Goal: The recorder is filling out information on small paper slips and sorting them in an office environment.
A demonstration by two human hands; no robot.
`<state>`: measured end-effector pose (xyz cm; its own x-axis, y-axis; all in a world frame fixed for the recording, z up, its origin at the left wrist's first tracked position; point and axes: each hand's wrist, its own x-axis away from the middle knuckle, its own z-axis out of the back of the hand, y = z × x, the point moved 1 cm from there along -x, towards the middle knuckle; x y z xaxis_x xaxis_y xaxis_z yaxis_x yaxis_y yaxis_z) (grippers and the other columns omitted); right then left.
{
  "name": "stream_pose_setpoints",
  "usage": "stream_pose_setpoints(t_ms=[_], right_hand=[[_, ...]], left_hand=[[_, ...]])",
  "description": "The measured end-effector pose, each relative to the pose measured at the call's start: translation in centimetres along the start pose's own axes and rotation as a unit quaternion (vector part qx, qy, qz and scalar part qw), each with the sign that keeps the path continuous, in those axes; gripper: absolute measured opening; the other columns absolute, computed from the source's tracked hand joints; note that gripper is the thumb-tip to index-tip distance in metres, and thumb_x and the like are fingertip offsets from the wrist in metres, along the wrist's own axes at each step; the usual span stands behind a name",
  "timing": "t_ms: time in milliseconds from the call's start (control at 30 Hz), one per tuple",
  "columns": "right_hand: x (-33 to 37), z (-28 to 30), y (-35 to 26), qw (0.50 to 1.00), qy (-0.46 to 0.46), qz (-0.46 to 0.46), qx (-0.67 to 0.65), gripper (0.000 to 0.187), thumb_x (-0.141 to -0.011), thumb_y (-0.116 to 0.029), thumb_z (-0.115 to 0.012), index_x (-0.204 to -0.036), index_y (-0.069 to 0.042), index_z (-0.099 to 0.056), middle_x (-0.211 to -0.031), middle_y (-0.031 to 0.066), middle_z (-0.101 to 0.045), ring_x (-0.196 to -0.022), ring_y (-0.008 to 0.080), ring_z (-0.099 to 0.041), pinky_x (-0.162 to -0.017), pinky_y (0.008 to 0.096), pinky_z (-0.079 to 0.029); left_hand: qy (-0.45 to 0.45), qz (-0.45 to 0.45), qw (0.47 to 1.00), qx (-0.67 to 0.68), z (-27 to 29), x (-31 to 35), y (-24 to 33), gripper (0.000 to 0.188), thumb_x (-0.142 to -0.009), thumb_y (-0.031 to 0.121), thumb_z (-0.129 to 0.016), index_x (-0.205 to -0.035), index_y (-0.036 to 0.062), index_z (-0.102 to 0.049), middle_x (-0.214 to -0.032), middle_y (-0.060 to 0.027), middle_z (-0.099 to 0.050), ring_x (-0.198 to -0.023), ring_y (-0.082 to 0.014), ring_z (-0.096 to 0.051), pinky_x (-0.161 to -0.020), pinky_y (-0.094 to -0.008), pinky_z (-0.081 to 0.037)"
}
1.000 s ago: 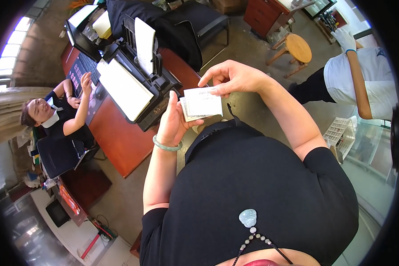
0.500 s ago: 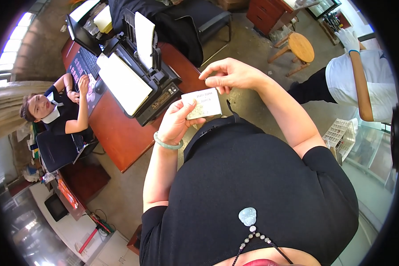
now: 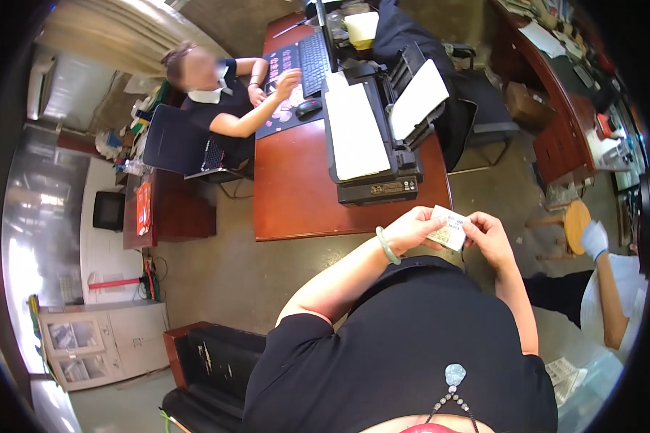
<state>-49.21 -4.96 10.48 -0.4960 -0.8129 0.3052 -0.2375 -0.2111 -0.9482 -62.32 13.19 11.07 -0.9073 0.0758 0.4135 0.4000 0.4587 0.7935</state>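
Note:
A small flat white printed piece (image 3: 451, 231), a card stack or a packet, I cannot tell which, is held between both hands in front of my body. My left hand (image 3: 410, 231), with a pale green bangle at its wrist, is closed on its left side. My right hand (image 3: 491, 239) pinches its right edge between thumb and fingers. Just beyond my hands, a black printer (image 3: 378, 193) with white paper on it stands on the reddish-brown desk (image 3: 289, 216).
A co-worker (image 3: 224, 97) sits at the desk's far left, near a keyboard (image 3: 315, 63) and mouse (image 3: 309, 107). At right are a round wooden stool (image 3: 576, 225) and another person's gloved hand (image 3: 594, 239). A black sofa (image 3: 217, 364) stands at lower left.
My view has turned to the right. My right hand, raised apart from the white piece before, has come down and now grips its right edge. My left hand still holds it.

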Motion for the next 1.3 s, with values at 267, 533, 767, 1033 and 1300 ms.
stream_pose_setpoints(t_ms=[267, 533, 767, 1033, 1300], right_hand=[[-0.2, -0.4, 0.3, 0.999, -0.037, 0.000, -0.011, 0.016, -0.088, -0.015, -0.070, -0.089, -0.001, -0.063, -0.075, 0.0021, -0.063, -0.064, 0.0067, -0.056, -0.061, 0.0218, -0.047], [-0.6, -0.2, 0.7, 0.998, -0.063, -0.006, -0.009, 0.020, -0.088, -0.018, -0.071, -0.094, -0.001, -0.064, -0.079, 0.0007, -0.063, -0.067, 0.0067, -0.058, -0.064, 0.0222, -0.048], [-0.2, -0.2, 0.9, 0.999, -0.048, 0.001, 0.003, 0.022, -0.089, -0.020, -0.071, -0.095, -0.001, -0.065, -0.080, 0.0007, -0.065, -0.070, 0.0064, -0.058, -0.066, 0.0220, -0.048], [0.3, -0.1, 1.7, 0.999, -0.037, 0.011, 0.004, 0.022, -0.089, -0.020, -0.071, -0.094, 0.000, -0.065, -0.080, 0.0024, -0.066, -0.070, 0.0073, -0.059, -0.064, 0.0229, -0.048], [0.9, -4.6, -3.6, 0.901, 0.142, 0.212, 0.351, 0.010, -0.083, -0.010, -0.070, -0.089, -0.002, -0.067, -0.075, 0.0066, -0.065, -0.062, 0.0171, -0.062, -0.058, 0.0280, -0.048]], left_hand=[[0.010, -0.011, 1.000, 0.007, 0.2, 0.7, -0.8, 0.032, -0.099, 0.025, -0.053, -0.122, 0.0028, -0.057, -0.109, -0.0071, -0.068, -0.097, -0.0134, -0.065, -0.077, -0.0273, -0.056], [0.022, -0.001, 1.000, 0.003, 0.1, 1.0, -0.6, 0.031, -0.099, 0.024, -0.053, -0.121, 0.0027, -0.057, -0.107, -0.0073, -0.068, -0.095, -0.0123, -0.065, -0.075, -0.0260, -0.056], [0.006, -0.004, 1.000, -0.011, -0.3, 0.5, -0.8, 0.030, -0.100, 0.023, -0.050, -0.120, 0.0013, -0.057, -0.105, -0.0084, -0.069, -0.090, -0.0147, -0.068, -0.070, -0.0268, -0.057], [0.020, 0.067, 0.993, -0.094, -0.6, 0.5, -0.2, 0.048, -0.099, 0.045, -0.048, -0.122, 0.0038, -0.056, -0.099, -0.0065, -0.069, -0.066, -0.0109, -0.067, -0.051, -0.0172, -0.047], [0.015, 0.063, 0.995, -0.075, 2.7, 0.3, 1.4, 0.057, -0.099, 0.055, -0.039, -0.111, 0.0049, -0.063, -0.099, -0.0058, -0.069, -0.065, -0.0129, -0.066, -0.052, -0.0211, -0.045]])
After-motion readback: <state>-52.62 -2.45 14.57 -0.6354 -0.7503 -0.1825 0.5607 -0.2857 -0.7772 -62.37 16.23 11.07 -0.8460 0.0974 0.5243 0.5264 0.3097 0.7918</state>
